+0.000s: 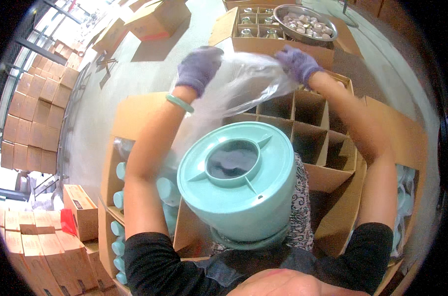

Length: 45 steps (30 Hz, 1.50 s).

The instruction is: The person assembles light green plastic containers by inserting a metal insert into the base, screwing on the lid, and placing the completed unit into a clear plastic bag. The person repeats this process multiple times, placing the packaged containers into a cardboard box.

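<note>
My left hand [199, 69], in a purple glove, is closed on one side of a clear plastic bag [256, 74]. Gripping the bag's other side is my right hand [299, 64], gloved the same way. The film is spread between them, blurred by motion in parts, and hangs down toward the left. Nearer to me, below the bag, is a round turquoise plastic tub [194, 182] with a raised ring and ribs on its upper face. Beyond it, under my right forearm, stands a cardboard box [327, 177] with cardboard dividers.
Boxes of turquoise-capped bottles [118, 200] flank me on both sides. At the far side, a metal bowl [310, 27] of small round pieces rests on a divided carton [253, 44] holding glass bottles. Closed cartons [157, 19] stand at the far left; stacked cartons [36, 123] line the left.
</note>
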Available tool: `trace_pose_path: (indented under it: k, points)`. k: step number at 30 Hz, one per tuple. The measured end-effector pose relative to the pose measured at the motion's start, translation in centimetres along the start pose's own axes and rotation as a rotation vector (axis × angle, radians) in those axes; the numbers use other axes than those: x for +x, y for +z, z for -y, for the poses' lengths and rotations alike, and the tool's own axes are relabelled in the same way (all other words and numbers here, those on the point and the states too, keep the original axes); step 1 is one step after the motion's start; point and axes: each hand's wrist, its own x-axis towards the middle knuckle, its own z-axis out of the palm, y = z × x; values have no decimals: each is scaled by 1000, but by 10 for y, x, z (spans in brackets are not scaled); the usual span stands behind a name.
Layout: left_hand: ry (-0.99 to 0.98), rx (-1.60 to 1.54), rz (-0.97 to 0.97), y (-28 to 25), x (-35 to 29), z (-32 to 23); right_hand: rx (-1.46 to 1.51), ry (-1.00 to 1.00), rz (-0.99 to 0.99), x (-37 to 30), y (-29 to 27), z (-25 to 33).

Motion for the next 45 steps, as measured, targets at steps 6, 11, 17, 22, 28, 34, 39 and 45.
trace_pose_path:
  k: [6,11,17,22,28,34,39,45]
  points:
    - [107,-121,-273,-54,-114,-40,748,-68,7,-119,-27,55]
    - [-245,-850,-500,-133,-211,-70,1351,-177,25,-223,-135,91]
    - [-34,-938,1,-132,-167,-56,1699,182,33,-211,-172,118]
    - [63,-986,261,-150,-163,-58,1444,22,170,-214,-199,132]
    - [141,-518,-108,-151,-163,-51,1395,34,283,-223,-220,153]
    - [196,-188,-677,-143,-270,-58,798,-619,251,-269,-169,141]
    - [401,-446,-275,-83,-367,-98,575,-776,410,-342,-50,147]
    - [184,-721,-31,10,-452,-147,530,-562,406,-385,-6,186]
